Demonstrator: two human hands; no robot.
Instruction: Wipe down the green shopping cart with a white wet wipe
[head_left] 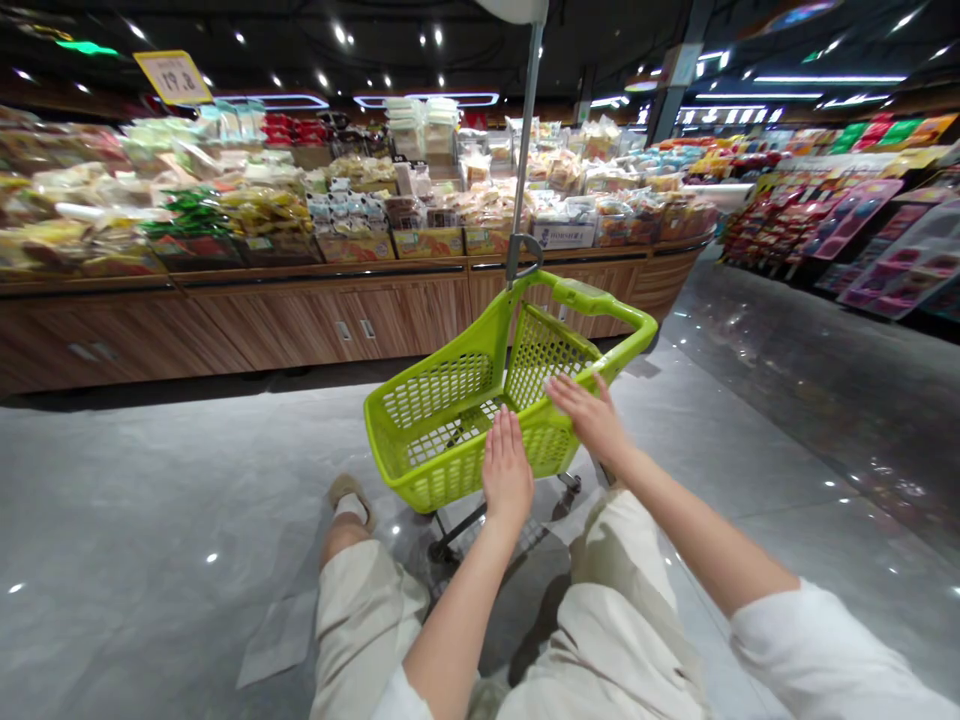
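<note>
- The left hand (508,470) and right hand (589,420) are open and flat, with spread fingers, at the near edge of the green cart (442,440).
- The cart stands on the shiny floor (150,500).
- With no firm grip, the cart could roll away and bump the wood stand (300,320) at the far side.

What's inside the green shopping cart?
The lime-green plastic mesh shopping cart shows its mesh floor inside; the left hand hides part of the near side.

Wooden display counter (330,320): packaged foods (266,212), seemingly baked goods, in cardboard trays (427,243). Polished grey floor (135,480): green wheeled shopping cart (442,400) standing directly on it.
</note>
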